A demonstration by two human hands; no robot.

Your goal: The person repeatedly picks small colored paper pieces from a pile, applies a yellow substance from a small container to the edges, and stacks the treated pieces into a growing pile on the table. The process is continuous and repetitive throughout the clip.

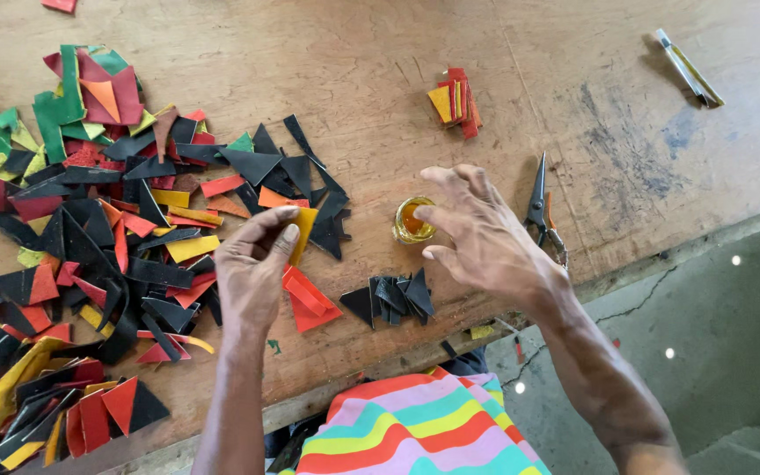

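Dozens of flat cut scraps in black, red, yellow and green [90, 229] are lying heaped across the left half of the worn wooden counter [380, 79]. Just right of that heap, the left hand [252, 268] is pinching a yellow wedge-shaped offcut [303, 233] between thumb and forefinger, its fingers pressed together above a pair of overlapping red triangular pieces [310, 299]. Further right, a small cluster of black triangles [393, 296] is sitting near the counter's front edge. Beyond it, a small round glass jar of amber liquid [412, 220] is standing open, and the right hand [481, 233] is hovering just beside and above it with its fingers spread and curled, holding nothing. A pair of dark metal snips [540, 204] is lying partly under that hand, and a short stack of red and yellow strips [457, 101] is resting well behind.

The likeliest mishap, as I judge it, is the spread fingers clipping the open jar and tipping its liquid over the black triangles; the points of the snips so near the wrist are also posing a risk of a scratch.
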